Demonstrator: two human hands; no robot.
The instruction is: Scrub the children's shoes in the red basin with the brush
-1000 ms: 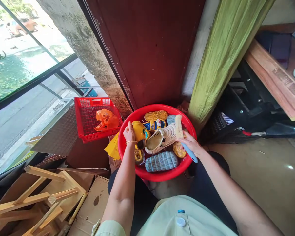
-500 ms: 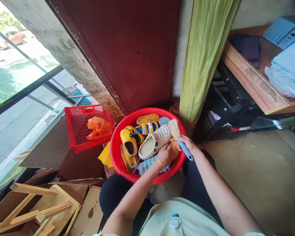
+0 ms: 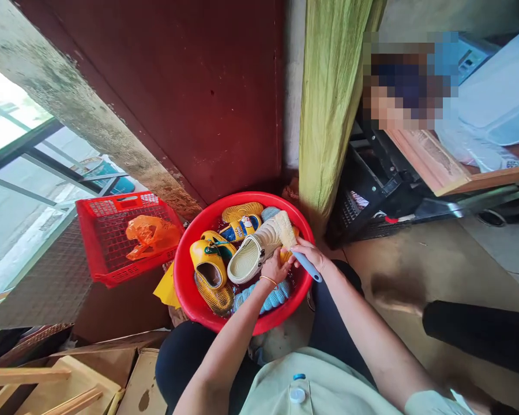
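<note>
Brush point(image 3: 292, 245) gripped in right hand point(image 3: 312, 253), bristles on white clog point(image 3: 255, 253). Left hand point(image 3: 274, 268) holds clog's near edge over red basin point(image 3: 185, 288); red basket point(image 3: 112, 242) sits left.

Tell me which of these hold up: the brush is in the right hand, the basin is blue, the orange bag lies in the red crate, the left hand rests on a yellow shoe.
1. The right hand grips the blue-handled scrubbing brush. True.
2. The round plastic basin is blue. False: it is red.
3. A crumpled orange plastic bag lies in the red mesh crate. True.
4. The left hand rests on a yellow shoe. False: it holds the cream clog; the yellow clog lies untouched.
</note>
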